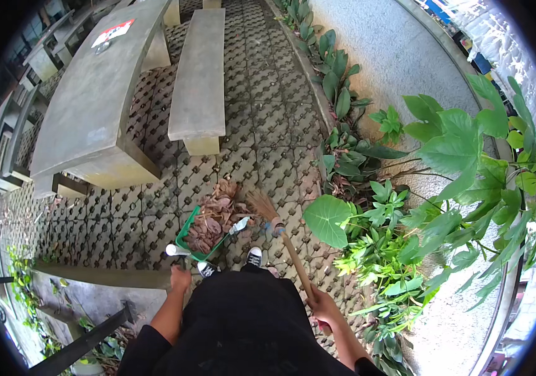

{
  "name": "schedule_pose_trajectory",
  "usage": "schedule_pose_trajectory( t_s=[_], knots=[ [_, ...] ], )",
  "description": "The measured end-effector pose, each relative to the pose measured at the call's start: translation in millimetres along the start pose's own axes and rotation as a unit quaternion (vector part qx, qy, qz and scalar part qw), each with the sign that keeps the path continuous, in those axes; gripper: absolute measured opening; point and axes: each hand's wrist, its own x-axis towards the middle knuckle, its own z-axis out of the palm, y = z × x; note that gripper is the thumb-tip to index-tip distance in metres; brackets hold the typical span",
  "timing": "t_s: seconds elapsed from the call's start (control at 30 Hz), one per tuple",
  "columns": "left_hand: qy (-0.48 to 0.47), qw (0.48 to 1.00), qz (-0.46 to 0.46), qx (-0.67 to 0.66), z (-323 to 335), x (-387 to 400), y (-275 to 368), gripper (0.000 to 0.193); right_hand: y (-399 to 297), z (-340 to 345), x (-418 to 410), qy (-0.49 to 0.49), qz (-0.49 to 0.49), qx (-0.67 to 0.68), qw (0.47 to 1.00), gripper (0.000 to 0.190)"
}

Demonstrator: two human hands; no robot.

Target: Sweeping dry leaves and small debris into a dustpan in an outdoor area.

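My right hand (323,304) grips the wooden handle of a broom (295,257), whose straw bristles rest on the paving beside a heap of dry leaves (216,214). The leaves fill a green dustpan (186,231) and spill past its far and right side. At the heap's right edge lies a pale crumpled wrapper (239,225). My left hand (180,278) is closed around the dustpan's upright handle, seen nearly end-on; its white top (172,250) shows just beyond the fist. My two dark sneakers with white toes stand right behind the dustpan.
A long concrete table (94,89) with a red and white sheet on it stands ahead left, a concrete bench (202,75) beside it. Along the right, a planted border (371,211) runs below a pale wall. A low concrete wall (103,286) and dark metal rail lie at left.
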Motion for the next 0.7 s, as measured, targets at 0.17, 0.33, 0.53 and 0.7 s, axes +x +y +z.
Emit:
schedule_pose_trajectory(
  t_s=[0.17,0.33,0.53,0.7],
  knots=[
    [0.028,0.999,0.006,-0.036,-23.3,18.8,10.4,0.058,-12.3,-7.7,-39.8,-0.039,0.108,-0.034,0.993,0.05],
    [0.012,0.999,0.006,-0.042,-33.1,31.0,9.3,0.058,-20.2,13.7,-19.9,-0.107,0.133,-0.058,0.984,0.049],
    [0.004,1.0,-0.003,-0.028,-29.8,29.1,-24.2,0.055,-34.3,29.0,-27.8,-0.049,0.023,-0.104,0.993,0.051],
    [-0.021,0.999,-0.043,-0.008,-24.0,14.3,-61.3,0.056,-43.8,8.6,-52.2,-0.077,0.102,-0.1,0.987,0.05]
  ],
)
